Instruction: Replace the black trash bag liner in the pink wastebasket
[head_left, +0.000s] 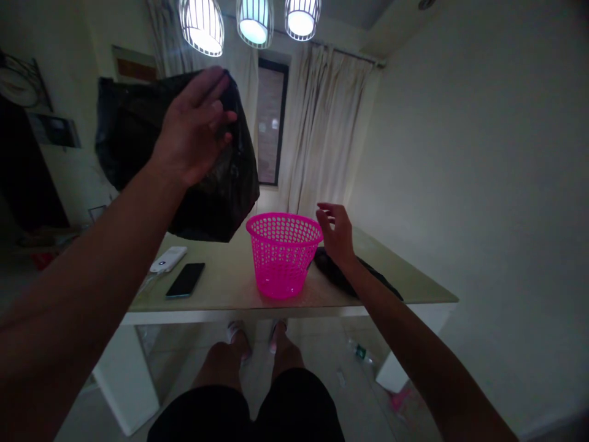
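Head view: the left hand [193,132] is raised high, its grip closed on the top edge of a black plastic bag [138,135], thumb in front and fingers pressed against the film. Held from above like this, the bag hangs loose and billows open, its lower end dangling just over the far left part of the surface [221,288]. The right hand [335,233] hovers beside the rim of a pink mesh basket [283,255], fingers spread and curled, holding nothing; whether a fingertip touches the rim is hard to tell in this dim light. The basket stands upright near the front edge. Behind the right wrist lies what looks like another dark bag [331,267]. Left of the basket rest 1 black phone [185,280] and 1 white power bank [168,259].
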{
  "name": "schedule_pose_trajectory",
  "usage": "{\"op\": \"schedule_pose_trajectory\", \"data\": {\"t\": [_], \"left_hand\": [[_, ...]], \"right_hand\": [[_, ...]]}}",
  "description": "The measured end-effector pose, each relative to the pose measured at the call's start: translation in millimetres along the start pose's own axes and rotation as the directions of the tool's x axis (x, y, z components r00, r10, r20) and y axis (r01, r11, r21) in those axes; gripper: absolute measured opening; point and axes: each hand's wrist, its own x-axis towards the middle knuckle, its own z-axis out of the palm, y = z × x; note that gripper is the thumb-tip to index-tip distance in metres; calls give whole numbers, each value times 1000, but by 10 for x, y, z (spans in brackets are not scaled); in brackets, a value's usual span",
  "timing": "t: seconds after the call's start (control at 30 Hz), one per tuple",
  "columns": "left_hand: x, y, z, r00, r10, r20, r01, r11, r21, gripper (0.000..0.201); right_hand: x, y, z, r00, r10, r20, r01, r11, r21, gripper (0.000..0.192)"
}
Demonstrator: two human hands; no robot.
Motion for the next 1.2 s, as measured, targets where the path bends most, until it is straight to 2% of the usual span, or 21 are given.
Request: {"op": "schedule_pose_trajectory", "data": {"t": [0.1,0.17,0.23,0.3,0.37,0.47,0.57,0.67,0.77,0.8,0.83,0.9,0.97,1.07,1.1,1.13,1.17,1.2], "left_hand": [[-70,188,358,996,4,94,-4,1000,2,56],[-116,242,555,990,-16,138,14,1000,16,60],[-143,247,692,980,-36,196,28,999,42,62],[-133,218,761,969,-39,243,20,996,81,60],[-82,176,768,969,-27,245,-6,991,134,57],[7,153,704,975,9,220,-77,949,304,50],[-38,229,610,935,9,355,-217,806,550,45],[-271,326,515,851,-217,479,-256,624,738,77],[-542,288,379,763,-433,480,-272,458,846,126],[-607,236,316,742,-469,480,-284,429,858,131],[-654,171,243,732,-487,476,-288,412,865,125],[-702,28,83,722,-507,470,-280,406,870,88],[-713,-93,-65,697,-536,476,-241,450,860,54],[-700,-191,-188,625,-610,487,-167,505,847,38],[-683,-204,-196,619,-615,489,-177,497,850,32],[-657,-209,-188,643,-595,483,-209,470,857,24],[-622,-208,-165,697,-545,467,-254,421,871,16],[-577,-204,-131,772,-463,436,-292,350,890,10]], "right_hand": [[82,-594,287,982,-37,183,-1,979,205,72],[144,-834,480,964,-51,260,-18,966,256,80],[235,-936,631,960,-31,277,-44,965,259,72],[353,-940,707,967,-3,256,-76,951,299,53],[481,-908,695,971,11,238,-108,910,399,39],[662,-888,545,971,71,229,-184,831,524,30],[839,-905,344,960,224,166,-279,761,585,27],[1009,-879,210,926,367,87,-336,697,634,25],[1140,-762,167,886,462,27,-372,677,635,21],[1171,-708,162,874,485,9,-382,677,629,20],[1197,-651,157,860,509,-13,-391,676,625,19],[1230,-537,135,822,566,-61,-407,659,633,19],[1247,-442,99,772,627,-108,-416,626,660,19],[1263,-364,44,727,672,-141,-405,585,703,21],[1271,-354,30,726,672,-147,-392,579,715,22],[1283,-350,18,732,665,-148,-377,577,725,23],[1299,-350,7,746,650,-148,-359,579,732,23],[1318,-349,-7,764,628,-149,-338,586,737,24]]}}
